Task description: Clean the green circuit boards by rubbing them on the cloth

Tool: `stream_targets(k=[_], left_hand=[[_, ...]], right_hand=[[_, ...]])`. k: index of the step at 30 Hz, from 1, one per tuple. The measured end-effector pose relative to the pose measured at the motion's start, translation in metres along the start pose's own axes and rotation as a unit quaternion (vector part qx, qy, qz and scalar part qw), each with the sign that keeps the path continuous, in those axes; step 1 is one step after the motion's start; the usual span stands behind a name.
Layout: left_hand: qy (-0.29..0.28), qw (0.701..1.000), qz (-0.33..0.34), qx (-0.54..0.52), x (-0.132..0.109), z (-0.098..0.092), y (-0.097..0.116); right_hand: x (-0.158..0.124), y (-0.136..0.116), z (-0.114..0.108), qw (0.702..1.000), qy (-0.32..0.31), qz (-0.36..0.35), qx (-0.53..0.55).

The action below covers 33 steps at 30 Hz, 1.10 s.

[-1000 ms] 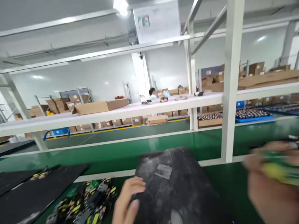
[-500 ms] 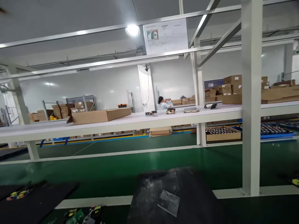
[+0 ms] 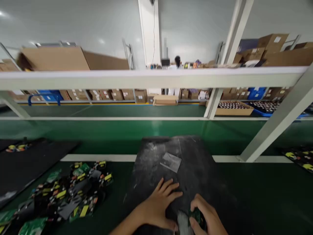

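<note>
My left hand (image 3: 160,204) lies with fingers spread over the black mat (image 3: 195,163), its thumb close to a pale grey piece (image 3: 183,221) whose kind I cannot make out. Just right of that piece, my right hand (image 3: 207,217) is closed around a small green circuit board (image 3: 195,215), mostly covered by the fingers. Ahead of both hands a flat, clear rectangular plate (image 3: 171,162) rests askew on the mat. Left of the mat is a heap of circuit boards (image 3: 80,187) with yellow and dark parts.
A white shelf beam (image 3: 122,80) crosses ahead, carrying a large cardboard box (image 3: 58,58). On the right a slanted white post (image 3: 276,119) rises. More boards (image 3: 299,160) lie at far right. A person (image 3: 174,78) stands in the background.
The view has tilted down, so the shelf and mat sit higher in the picture. Both my hands have come into sight over the mat, the right one with a green circuit board.
</note>
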State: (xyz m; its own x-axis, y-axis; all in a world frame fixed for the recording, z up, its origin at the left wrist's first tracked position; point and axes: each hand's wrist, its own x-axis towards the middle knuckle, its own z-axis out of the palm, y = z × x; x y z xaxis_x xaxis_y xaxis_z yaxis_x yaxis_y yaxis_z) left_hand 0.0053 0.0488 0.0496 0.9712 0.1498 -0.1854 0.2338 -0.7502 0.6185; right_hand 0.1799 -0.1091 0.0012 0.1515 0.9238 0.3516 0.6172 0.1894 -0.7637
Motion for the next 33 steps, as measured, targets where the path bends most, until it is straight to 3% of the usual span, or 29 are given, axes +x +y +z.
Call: stream_targets(k=[6,11,15,19,22,24,28,32,33], left_hand=[[-0.026,0.999,-0.009,0.045,0.015,0.018,-0.007],[-0.008,0.997,0.014,0.074,0.022,0.024,-0.013],[-0.005,0.997,0.014,0.075,0.022,0.025,-0.011],[0.007,0.996,0.017,0.082,0.022,0.028,-0.013],[0.010,0.997,0.018,0.080,0.020,0.027,-0.013],[0.007,0.997,0.008,0.077,0.018,0.025,-0.012],[-0.005,0.998,-0.022,0.063,0.014,0.021,-0.016],[-0.023,0.999,-0.035,0.031,0.010,0.015,-0.016],[-0.028,0.999,-0.038,0.018,0.008,0.014,-0.015]], right_hand=[[0.000,-0.009,-0.017,0.993,-0.065,-0.065,-0.070],[0.005,-0.001,-0.031,0.992,-0.036,-0.025,-0.115],[0.004,-0.009,-0.034,0.995,-0.044,-0.024,-0.086],[-0.008,-0.023,-0.021,0.987,-0.121,-0.085,-0.069],[-0.013,-0.025,-0.011,0.962,-0.159,-0.165,-0.149],[-0.010,-0.021,-0.008,0.949,-0.148,-0.173,-0.216],[-0.002,-0.012,0.000,0.948,-0.097,-0.098,-0.287],[-0.016,0.007,0.029,0.927,-0.054,-0.211,-0.305],[-0.019,0.013,0.036,0.928,-0.045,-0.197,-0.313]])
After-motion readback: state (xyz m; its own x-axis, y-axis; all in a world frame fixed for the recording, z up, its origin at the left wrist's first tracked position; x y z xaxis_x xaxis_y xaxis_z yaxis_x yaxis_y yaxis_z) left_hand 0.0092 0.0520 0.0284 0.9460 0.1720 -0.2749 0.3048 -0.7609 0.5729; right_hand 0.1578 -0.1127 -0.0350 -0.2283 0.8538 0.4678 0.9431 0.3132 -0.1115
